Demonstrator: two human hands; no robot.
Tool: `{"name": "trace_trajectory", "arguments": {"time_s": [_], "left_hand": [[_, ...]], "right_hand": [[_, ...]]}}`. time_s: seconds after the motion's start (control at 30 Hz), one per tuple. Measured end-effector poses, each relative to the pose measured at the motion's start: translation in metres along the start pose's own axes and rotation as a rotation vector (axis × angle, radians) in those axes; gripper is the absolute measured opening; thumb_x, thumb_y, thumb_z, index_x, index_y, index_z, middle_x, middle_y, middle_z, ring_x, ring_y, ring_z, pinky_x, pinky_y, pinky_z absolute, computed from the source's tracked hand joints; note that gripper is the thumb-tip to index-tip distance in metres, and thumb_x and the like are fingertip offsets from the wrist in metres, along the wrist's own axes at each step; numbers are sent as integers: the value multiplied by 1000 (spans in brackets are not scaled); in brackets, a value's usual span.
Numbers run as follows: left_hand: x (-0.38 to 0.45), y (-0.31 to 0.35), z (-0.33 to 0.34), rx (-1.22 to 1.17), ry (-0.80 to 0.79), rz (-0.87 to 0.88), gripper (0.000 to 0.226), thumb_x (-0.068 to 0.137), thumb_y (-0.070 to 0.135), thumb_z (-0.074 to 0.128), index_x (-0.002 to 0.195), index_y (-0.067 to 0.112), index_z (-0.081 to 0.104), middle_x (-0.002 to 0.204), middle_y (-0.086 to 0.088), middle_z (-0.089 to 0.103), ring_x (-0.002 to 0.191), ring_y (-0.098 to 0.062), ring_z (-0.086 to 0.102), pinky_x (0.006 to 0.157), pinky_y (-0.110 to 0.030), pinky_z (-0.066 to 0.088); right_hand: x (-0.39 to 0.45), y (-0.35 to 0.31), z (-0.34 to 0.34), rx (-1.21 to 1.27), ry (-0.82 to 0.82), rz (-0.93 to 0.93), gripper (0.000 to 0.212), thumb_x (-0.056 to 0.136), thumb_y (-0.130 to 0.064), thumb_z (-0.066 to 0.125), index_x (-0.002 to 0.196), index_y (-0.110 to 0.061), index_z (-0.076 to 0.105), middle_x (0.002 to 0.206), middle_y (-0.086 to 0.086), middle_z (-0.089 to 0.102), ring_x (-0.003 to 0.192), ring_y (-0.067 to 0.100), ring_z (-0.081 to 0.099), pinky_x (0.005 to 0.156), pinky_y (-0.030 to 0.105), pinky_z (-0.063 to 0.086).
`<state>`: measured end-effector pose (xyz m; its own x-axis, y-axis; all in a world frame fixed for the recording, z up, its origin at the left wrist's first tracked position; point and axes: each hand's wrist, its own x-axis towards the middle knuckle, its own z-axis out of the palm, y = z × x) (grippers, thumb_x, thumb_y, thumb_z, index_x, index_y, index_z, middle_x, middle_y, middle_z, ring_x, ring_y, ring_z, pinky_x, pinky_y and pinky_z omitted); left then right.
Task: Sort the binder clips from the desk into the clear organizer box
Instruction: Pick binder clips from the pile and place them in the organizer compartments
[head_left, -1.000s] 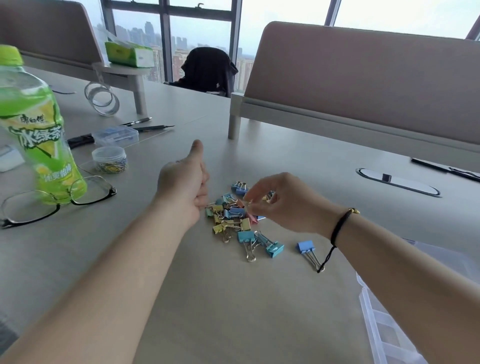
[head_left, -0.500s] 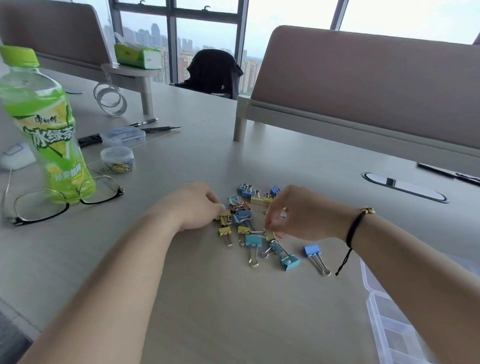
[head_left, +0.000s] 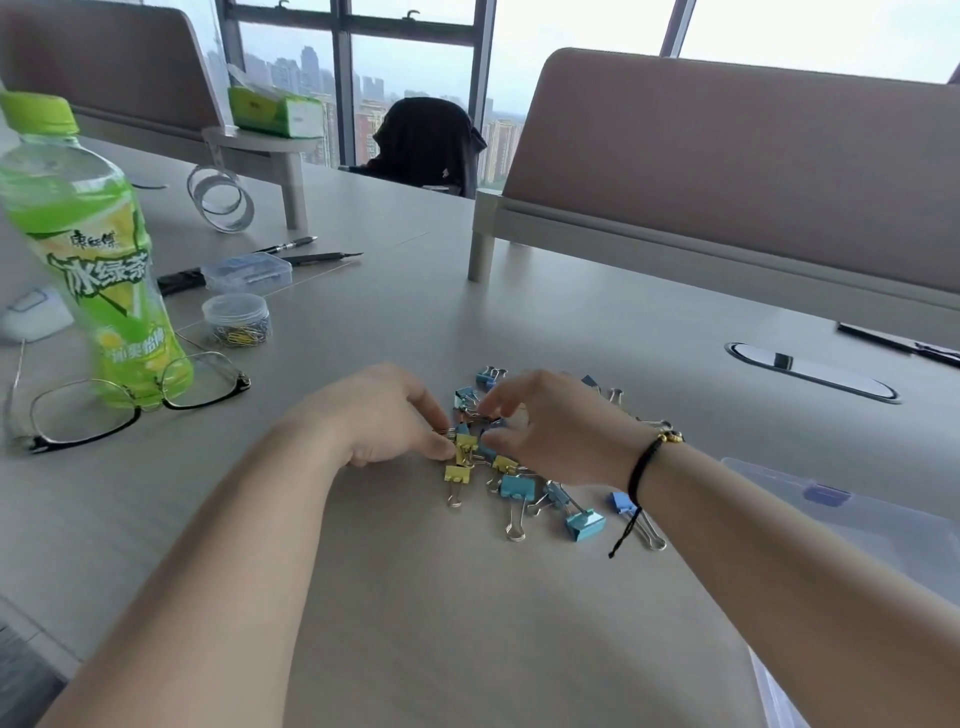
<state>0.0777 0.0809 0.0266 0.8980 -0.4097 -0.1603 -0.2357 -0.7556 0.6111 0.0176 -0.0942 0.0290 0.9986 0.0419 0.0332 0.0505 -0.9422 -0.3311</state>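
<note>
Because the binder clips (head_left: 511, 467) lie heaped on the desk (head_left: 467, 623), both hands are brought over them: the left hand (head_left: 384, 415) seemingly pinches a yellow clip (head_left: 466, 442), the right hand (head_left: 561, 426) is curled, fingers loose. The clear organizer box (head_left: 857, 514) is kept near.

Blue and yellow binder clips (head_left: 519, 488) lie heaped beside the clear organizer box (head_left: 852, 519).

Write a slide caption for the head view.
Both hands, left and right, reach into binder clips beside clear organizer box.
</note>
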Motion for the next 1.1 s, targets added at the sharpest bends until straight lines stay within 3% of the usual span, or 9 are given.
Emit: {"name": "trace_trajectory", "arguments": {"time_s": [0.13,0.2,0.4,0.6,0.8,0.87,0.93,1.03,1.1], "left_hand": [[3,-1,3,104,35,-42,33,67,48,84,85,26,68,87,6,64,81,-13,62,69,-24,51],[4,0,4,132,34,-38,29,70,48,82,77,25,66,83,6,64,81,-14,63,69,-25,50],[3,8,11,267,39,30,28,89,42,65,97,15,69,103,-4,66,94,-23,62,78,-28,49],[8,6,13,381,45,73,33,99,38,49,73,20,44,79,2,45,73,-19,49,53,-29,30],[15,2,14,5,72,10,19,93,19,47,81,8,56,74,-10,51,60,-24,40,55,-30,29],[14,2,13,-46,102,0,29,94,23,45,80,2,59,72,-11,48,58,-24,38,54,-28,27],[12,5,13,64,149,25,45,99,34,42,65,5,49,64,-6,43,54,-22,36,50,-27,24],[11,7,14,135,223,79,56,101,48,38,57,14,35,57,-4,35,51,-19,34,48,-29,22],[15,5,13,-52,275,64,49,98,43,44,59,14,37,57,-6,35,50,-22,31,49,-28,22]], "right_hand": [[-10,7,-2,-5,25,18,26,90,-36,66,116,-32,65,107,-10,64,85,7,56,66,19,38],[-14,9,-4,-3,58,32,23,89,-42,66,110,-31,64,98,-11,64,83,7,58,66,20,41],[-23,7,-1,-65,44,52,37,77,-59,72,96,-28,61,82,-15,58,73,1,50,58,21,38],[-24,7,-9,-29,-37,85,21,81,-44,74,95,-29,69,90,-13,65,78,6,58,63,22,43],[-22,4,-16,-52,-135,109,19,82,-32,74,99,-34,66,96,-11,64,85,12,61,71,25,47],[-21,1,-16,-95,-134,104,17,82,-30,73,98,-28,70,94,-7,67,86,16,63,73,27,52],[-18,-3,-14,-176,-137,75,20,82,-28,68,95,-13,73,97,6,71,89,26,66,75,34,57],[-16,-13,-15,-271,-176,60,25,85,-22,60,96,-5,74,99,14,71,71,23,55,61,28,45],[-17,-17,-20,-300,-198,49,23,85,-20,60,96,-6,74,80,12,68,56,13,47,55,26,37]]}}
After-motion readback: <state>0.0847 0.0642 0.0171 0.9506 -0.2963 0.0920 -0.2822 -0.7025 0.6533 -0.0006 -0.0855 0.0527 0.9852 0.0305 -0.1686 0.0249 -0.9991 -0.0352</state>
